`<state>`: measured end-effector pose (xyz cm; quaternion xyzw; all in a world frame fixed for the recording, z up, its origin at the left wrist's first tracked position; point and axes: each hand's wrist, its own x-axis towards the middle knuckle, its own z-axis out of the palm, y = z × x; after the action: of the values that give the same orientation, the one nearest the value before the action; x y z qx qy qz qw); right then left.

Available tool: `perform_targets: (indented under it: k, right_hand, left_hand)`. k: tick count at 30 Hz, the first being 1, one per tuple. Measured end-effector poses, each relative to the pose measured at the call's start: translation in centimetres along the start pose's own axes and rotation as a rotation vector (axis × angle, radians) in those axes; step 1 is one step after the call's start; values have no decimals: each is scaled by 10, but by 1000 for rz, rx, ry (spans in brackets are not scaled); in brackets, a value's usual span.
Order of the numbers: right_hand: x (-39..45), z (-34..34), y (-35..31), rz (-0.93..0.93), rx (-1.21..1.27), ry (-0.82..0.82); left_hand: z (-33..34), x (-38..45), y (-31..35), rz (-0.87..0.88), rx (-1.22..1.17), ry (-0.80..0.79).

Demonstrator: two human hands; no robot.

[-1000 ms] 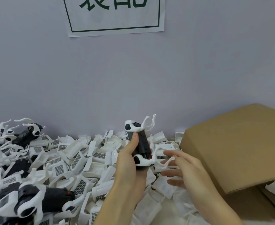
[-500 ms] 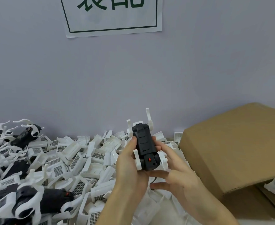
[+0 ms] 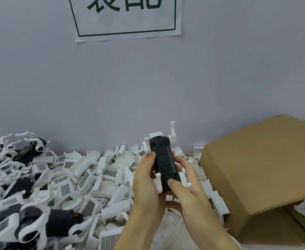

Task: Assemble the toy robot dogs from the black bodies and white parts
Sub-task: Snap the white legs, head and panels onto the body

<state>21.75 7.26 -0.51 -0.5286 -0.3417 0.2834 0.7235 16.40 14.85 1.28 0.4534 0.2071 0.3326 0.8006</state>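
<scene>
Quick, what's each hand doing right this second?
Left hand: grips the toy dog from its left side.
Right hand: grips the same dog, thumb on its near end.

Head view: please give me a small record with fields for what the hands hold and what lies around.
held item: black toy dog body with white legs attached, raised above the pile
left hand: grips the body's left side
right hand: holds the right side, thumb on its near end
pile: loose white parts below
left edge: assembled dogs
right: cardboard box
</scene>
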Motion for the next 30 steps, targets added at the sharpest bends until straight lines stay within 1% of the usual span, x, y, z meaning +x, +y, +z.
perform_targets:
  k: [5,9,16,18,21,28,30]
  right_hand:
    - [0,-2,3,3,32,-31]
    - [0,-2,3,3,50,-40]
    - [-1,0,3,17,-63,7]
    - [-1,-1,2,19,-81,13]
    - [-1,-2,2,15,-50,-14]
    - [1,-2,5,17,-25,-4]
    - [1,-3,5,0,-17,-27]
  left_hand:
    - [1,-1,1,3,-35,6]
    - [-1,0,2,-14,9,12]
    - [2,1,-1,51,-19,10]
    - [1,1,-1,46,-29,8]
    - [1,1,0,34,-22,2]
    - [0,1,0,5,-24,-7]
    - [-1,1,0,4,-24,-11]
